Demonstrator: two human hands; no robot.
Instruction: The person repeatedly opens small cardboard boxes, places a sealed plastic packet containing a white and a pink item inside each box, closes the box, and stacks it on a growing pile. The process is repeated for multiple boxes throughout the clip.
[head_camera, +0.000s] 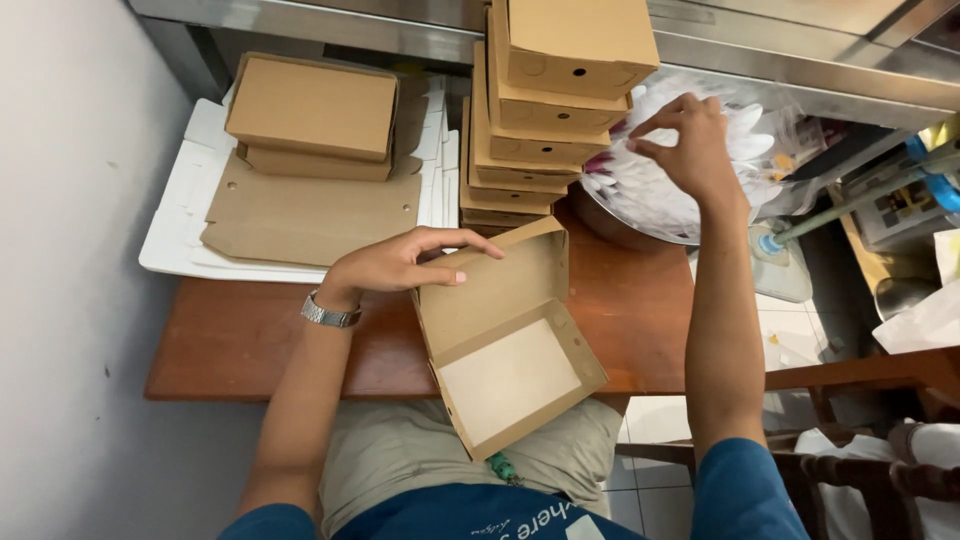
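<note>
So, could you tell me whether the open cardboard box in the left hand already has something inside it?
No, the open cardboard box held by the left hand shows only its bare pale bottom.

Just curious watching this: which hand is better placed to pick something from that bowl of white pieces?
The right hand, probably. It hovers with fingers pinched just over the round metal bowl of white pieces, while the left hand grips the open brown cardboard box by its lid.
</note>
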